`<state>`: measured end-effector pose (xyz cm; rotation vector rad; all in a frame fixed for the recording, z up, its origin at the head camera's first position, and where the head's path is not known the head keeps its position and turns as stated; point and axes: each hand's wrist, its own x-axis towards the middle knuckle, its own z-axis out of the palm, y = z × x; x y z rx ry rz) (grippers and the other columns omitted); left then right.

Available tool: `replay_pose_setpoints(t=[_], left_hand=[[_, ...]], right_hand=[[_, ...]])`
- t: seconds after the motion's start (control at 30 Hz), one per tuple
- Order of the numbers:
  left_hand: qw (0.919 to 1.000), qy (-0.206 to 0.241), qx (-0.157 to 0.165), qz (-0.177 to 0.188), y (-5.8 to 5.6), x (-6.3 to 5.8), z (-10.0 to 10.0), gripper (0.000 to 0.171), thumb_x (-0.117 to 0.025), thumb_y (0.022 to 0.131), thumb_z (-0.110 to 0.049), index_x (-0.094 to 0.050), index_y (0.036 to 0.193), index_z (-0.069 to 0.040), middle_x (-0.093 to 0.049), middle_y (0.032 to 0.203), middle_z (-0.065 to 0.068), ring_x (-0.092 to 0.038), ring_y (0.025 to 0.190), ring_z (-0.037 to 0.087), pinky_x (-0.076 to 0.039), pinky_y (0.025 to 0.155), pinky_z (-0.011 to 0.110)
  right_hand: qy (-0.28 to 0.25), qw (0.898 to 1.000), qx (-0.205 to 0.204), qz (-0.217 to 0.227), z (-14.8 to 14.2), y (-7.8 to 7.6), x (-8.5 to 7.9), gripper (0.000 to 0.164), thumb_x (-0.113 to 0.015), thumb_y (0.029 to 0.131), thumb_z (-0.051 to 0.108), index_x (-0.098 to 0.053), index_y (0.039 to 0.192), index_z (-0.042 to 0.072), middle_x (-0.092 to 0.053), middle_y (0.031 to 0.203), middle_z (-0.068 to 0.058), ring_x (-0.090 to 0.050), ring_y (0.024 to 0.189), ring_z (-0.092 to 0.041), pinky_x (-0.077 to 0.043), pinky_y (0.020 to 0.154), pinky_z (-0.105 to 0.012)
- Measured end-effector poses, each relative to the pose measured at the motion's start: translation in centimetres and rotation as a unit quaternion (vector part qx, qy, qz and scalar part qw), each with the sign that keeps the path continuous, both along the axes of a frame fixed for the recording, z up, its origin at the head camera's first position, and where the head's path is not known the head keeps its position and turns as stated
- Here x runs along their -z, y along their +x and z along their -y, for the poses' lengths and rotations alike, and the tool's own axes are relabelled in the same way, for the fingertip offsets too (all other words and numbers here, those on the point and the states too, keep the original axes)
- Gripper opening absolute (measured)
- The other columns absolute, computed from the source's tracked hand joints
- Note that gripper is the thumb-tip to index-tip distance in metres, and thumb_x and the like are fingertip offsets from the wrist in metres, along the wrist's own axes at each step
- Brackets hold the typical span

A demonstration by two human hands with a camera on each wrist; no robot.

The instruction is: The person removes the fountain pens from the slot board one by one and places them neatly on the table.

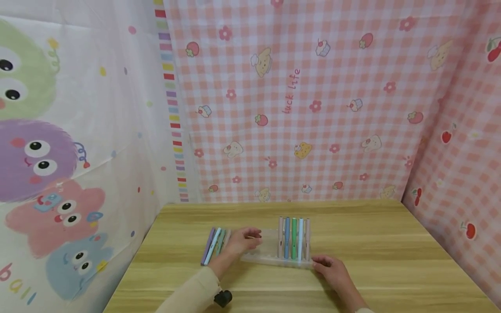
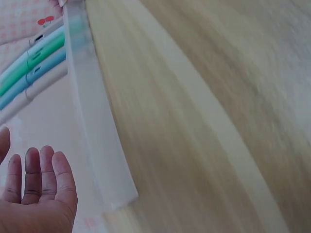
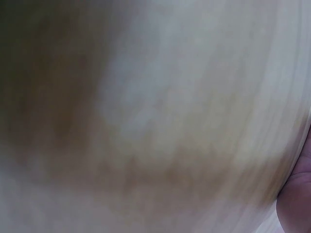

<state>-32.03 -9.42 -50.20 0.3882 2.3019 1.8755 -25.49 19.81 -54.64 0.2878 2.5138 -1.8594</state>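
A clear plastic pen stand [image 1: 270,261] lies on the table between my hands. Several pens stand side by side in its right part, among them a blue pen [image 1: 287,239], a green pen [image 1: 294,239] and a light blue pen [image 1: 300,241]. My left hand [image 1: 242,241] hovers by the stand's left end; its fingers [image 2: 47,170] are spread from the thumb and hold nothing. At the stand's right front corner my right hand [image 1: 332,268] pinches the edge between thumb and fingers. Only part of that hand [image 3: 295,199] shows in the right wrist view, which is blurred.
Left of my left hand lie several loose pens, with a purple pen [image 1: 208,246] outermost and a green pen [image 1: 220,243] further in. The wooden table [image 1: 375,243] meets a checked pink curtain [image 1: 336,130] at the back and a printed white curtain [image 1: 129,174] at left.
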Motion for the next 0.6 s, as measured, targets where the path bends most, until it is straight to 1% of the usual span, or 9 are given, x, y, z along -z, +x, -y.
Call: replay_pose_setpoints(t=[0.13, 0.2, 0.43, 0.6], left_hand=[[0.9999, 0.005, 0.004, -0.008, 0.0, 0.6, -1.1, 0.033, -0.066, 0.093, -0.002, -0.060, 0.122, 0.011, -0.065, 0.111, 0.021, -0.064, 0.097, 0.026, -0.057, 0.081, 0.041], [0.9999, 0.008, 0.000, -0.011, 0.0, 0.8, -1.5, 0.033, -0.067, 0.093, -0.003, -0.061, 0.122, 0.011, -0.065, 0.111, 0.021, -0.064, 0.096, 0.026, -0.057, 0.080, 0.041], [0.9995, 0.023, -0.013, -0.020, 0.1, 1.4, -3.0, 0.032, -0.070, 0.090, -0.001, -0.062, 0.118, 0.013, -0.068, 0.107, 0.020, -0.064, 0.092, 0.022, -0.056, 0.075, 0.032], [0.9994, 0.019, -0.023, -0.015, 0.1, 1.7, -3.8, 0.031, -0.071, 0.090, -0.003, -0.064, 0.117, 0.011, -0.068, 0.105, 0.017, -0.063, 0.091, 0.020, -0.055, 0.073, 0.030]], right_hand=[[-0.002, 1.000, 0.002, 0.003, -0.1, 0.0, 0.2, 0.019, -0.065, 0.092, 0.000, -0.069, 0.109, -0.009, -0.069, 0.100, -0.012, -0.063, 0.086, -0.018, -0.056, 0.074, -0.031], [-0.002, 1.000, 0.005, 0.005, -0.1, -0.1, 0.3, 0.019, -0.065, 0.092, 0.000, -0.070, 0.109, -0.008, -0.069, 0.099, -0.011, -0.063, 0.085, -0.017, -0.056, 0.074, -0.031], [-0.009, 1.000, 0.007, -0.005, 0.0, -0.1, 0.5, 0.018, -0.066, 0.091, -0.002, -0.069, 0.107, -0.009, -0.069, 0.098, -0.011, -0.062, 0.083, -0.016, -0.056, 0.071, -0.028], [-0.008, 1.000, 0.006, -0.006, 0.0, -0.1, 0.5, 0.019, -0.067, 0.091, 0.000, -0.069, 0.108, -0.010, -0.069, 0.100, -0.012, -0.062, 0.086, -0.017, -0.056, 0.073, -0.029]])
